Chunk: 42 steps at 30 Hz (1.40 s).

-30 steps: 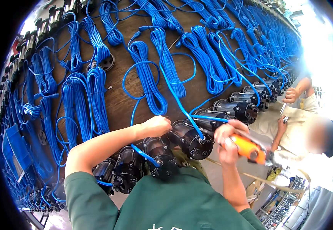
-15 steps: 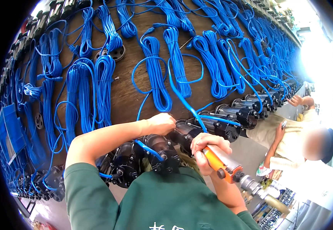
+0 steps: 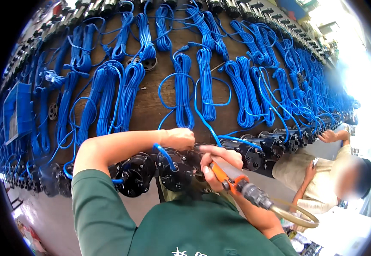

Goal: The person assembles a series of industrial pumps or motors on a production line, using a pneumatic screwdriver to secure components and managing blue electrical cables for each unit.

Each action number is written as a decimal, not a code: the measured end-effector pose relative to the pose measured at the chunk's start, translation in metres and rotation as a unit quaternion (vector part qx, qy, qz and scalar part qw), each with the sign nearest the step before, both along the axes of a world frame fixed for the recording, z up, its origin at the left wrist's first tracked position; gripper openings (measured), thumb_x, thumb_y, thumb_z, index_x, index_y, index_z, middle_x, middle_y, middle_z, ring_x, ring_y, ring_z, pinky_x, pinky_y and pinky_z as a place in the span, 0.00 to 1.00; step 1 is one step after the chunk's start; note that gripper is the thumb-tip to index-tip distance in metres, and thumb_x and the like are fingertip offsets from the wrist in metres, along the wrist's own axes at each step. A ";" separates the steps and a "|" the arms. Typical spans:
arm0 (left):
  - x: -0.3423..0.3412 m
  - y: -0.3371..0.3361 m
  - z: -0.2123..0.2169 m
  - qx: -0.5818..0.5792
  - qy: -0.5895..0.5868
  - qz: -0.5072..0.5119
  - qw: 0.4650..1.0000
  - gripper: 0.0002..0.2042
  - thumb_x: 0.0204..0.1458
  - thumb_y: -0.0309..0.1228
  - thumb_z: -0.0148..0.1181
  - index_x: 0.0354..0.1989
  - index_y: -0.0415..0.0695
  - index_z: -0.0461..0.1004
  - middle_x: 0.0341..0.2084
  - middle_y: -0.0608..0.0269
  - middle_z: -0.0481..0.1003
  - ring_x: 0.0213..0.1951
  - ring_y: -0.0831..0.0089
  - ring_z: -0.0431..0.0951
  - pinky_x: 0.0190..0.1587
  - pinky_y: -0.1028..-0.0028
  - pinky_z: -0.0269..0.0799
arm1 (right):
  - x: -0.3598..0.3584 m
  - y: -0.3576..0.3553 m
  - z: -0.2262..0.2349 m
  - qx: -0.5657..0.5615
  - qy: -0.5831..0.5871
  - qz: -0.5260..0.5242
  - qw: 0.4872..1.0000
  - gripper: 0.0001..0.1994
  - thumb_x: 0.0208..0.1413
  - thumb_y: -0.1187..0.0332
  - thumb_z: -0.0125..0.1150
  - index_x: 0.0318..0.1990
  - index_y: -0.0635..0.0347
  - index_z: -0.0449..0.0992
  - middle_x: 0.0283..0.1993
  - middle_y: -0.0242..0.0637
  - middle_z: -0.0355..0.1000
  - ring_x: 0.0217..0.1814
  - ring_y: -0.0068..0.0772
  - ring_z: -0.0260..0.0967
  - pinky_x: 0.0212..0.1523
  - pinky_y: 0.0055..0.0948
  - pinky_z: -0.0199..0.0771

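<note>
The right hand (image 3: 226,155) wraps the orange tool (image 3: 238,184) right of the frame's centre, while the left hand (image 3: 178,138) is curled into a fist by the partly hidden black unit (image 3: 189,161) mid-frame; whether it pinches anything, I cannot tell. To work cleanly, the tool's nose, also hidden, should sit square to the unit, with the left fingers steadying yet clear of it. Keep the hose (image 3: 295,219), looping lower right, slack, and the blue cable (image 3: 207,123) above out of the way.
</note>
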State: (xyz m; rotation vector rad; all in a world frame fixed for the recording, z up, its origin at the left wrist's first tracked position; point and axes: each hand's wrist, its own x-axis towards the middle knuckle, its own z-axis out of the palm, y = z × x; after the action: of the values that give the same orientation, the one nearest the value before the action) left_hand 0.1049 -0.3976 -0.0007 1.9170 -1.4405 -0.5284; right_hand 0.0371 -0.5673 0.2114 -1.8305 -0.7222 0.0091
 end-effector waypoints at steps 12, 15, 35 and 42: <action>-0.131 0.001 0.270 -0.287 -0.226 0.759 0.539 0.07 0.60 0.26 0.56 0.35 0.37 0.80 0.28 0.58 0.80 0.30 0.76 0.78 0.36 0.75 0.72 | 0.012 -0.009 -0.048 0.175 -0.007 0.072 0.982 0.06 0.50 0.80 0.62 0.36 0.67 0.77 0.32 0.33 0.76 0.30 0.18 0.72 0.33 0.22 0.72; -0.240 -0.063 0.185 -0.441 -0.250 0.769 0.389 0.08 0.65 0.26 0.52 0.41 0.38 0.78 0.32 0.63 0.77 0.31 0.76 0.76 0.37 0.75 0.71 | 0.000 -0.012 -0.030 0.201 0.005 0.122 0.972 0.07 0.50 0.80 0.60 0.38 0.67 0.75 0.32 0.34 0.76 0.30 0.18 0.71 0.33 0.22 0.72; -0.228 -0.239 -0.029 -0.514 0.467 0.536 0.479 0.13 0.56 0.28 0.62 0.47 0.34 0.73 0.27 0.60 0.77 0.29 0.72 0.79 0.33 0.71 0.76 | -0.051 -0.038 -0.040 0.135 0.155 0.279 0.938 0.13 0.54 0.78 0.51 0.47 0.69 0.68 0.28 0.39 0.69 0.28 0.26 0.67 0.36 0.31 0.74; -0.181 -0.260 -0.016 -0.777 0.488 0.398 0.023 0.13 0.66 0.31 0.43 0.49 0.37 0.71 0.35 0.50 0.80 0.37 0.58 0.81 0.46 0.61 0.78 | -0.039 -0.036 -0.050 0.147 0.166 0.284 0.933 0.12 0.54 0.77 0.53 0.46 0.70 0.69 0.28 0.38 0.69 0.29 0.29 0.69 0.37 0.32 0.75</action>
State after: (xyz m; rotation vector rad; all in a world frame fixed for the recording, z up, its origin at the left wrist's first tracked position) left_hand -0.0758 -0.6574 -0.0169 -0.2532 0.5878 0.4091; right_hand -0.0021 -0.6030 0.1614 -1.2419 -0.9286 0.5495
